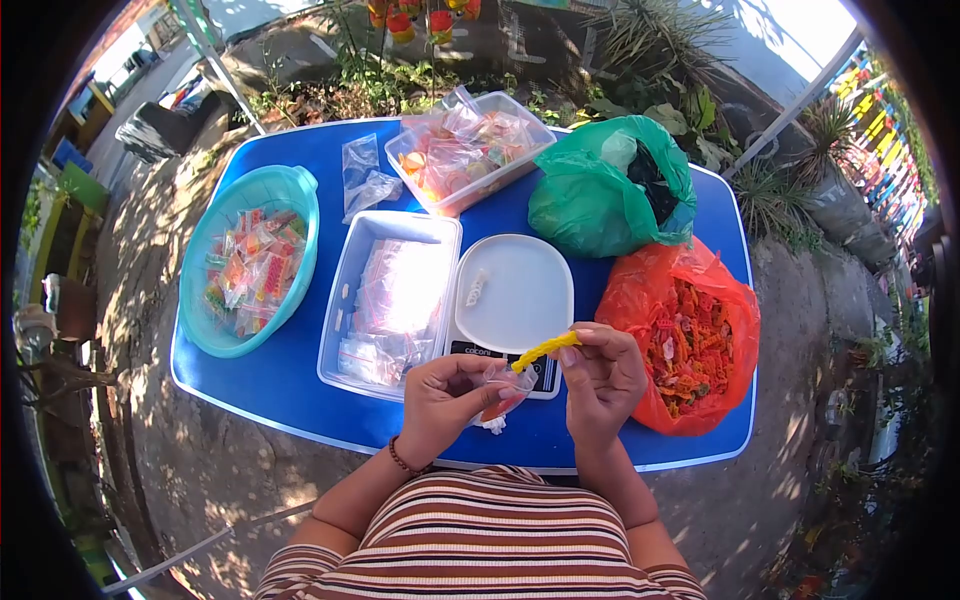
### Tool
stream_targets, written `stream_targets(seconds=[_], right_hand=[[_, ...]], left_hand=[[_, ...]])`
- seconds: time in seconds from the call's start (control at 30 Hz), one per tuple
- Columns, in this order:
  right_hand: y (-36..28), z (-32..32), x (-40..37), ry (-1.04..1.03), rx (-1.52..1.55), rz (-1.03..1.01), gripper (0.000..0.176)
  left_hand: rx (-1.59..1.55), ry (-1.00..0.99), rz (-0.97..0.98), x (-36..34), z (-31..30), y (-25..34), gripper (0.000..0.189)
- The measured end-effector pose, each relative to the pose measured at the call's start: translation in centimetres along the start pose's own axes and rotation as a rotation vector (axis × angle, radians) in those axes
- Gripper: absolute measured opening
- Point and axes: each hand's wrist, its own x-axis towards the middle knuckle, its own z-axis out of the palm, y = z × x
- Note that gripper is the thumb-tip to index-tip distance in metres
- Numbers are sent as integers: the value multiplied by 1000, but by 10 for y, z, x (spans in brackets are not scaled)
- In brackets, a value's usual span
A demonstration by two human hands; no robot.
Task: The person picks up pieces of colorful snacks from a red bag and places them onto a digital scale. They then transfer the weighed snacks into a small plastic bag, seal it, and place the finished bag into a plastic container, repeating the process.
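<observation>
My left hand (437,408) pinches a small clear plastic bag (510,392) with something reddish inside, in front of the kitchen scale. Between the thumb and fingers of my right hand (608,382) is a yellow twisted strip (545,351). Its lower left end is right at the bag's mouth. Behind both hands stands the kitchen scale (478,351), bearing a white tray (530,290) with a small white piece (477,288) on it. A crumpled white scrap (493,425) shows just below the bag. To the right, an orange-red plastic bag (735,330) holds many small red and orange pieces (690,340).
The blue table (290,375) also carries a turquoise basket (310,230) of filled packets, a white container (335,310) of clear bags and a clear bin (535,150) of packets. A green plastic bag (575,210) and loose clear bags (365,175) lie toward the back.
</observation>
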Motion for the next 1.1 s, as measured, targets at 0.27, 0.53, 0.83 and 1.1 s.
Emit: stream_targets(seconds=[0.27,0.53,0.83,1.1], right_hand=[[-1,2,5,-320,-476,5,17],[-18,0,21,-534,-632,76,19],[49,-2,58,-522,-973,23,35],[81,1,55,-560,-1164,-171,27]], left_hand=[[-108,-47,-78,1,-2,2,32],[-49,6,-64,-2,-1,-6,35],[67,-36,-33,-4,-4,2,30],[-444,13,-333,-2,3,10,33]])
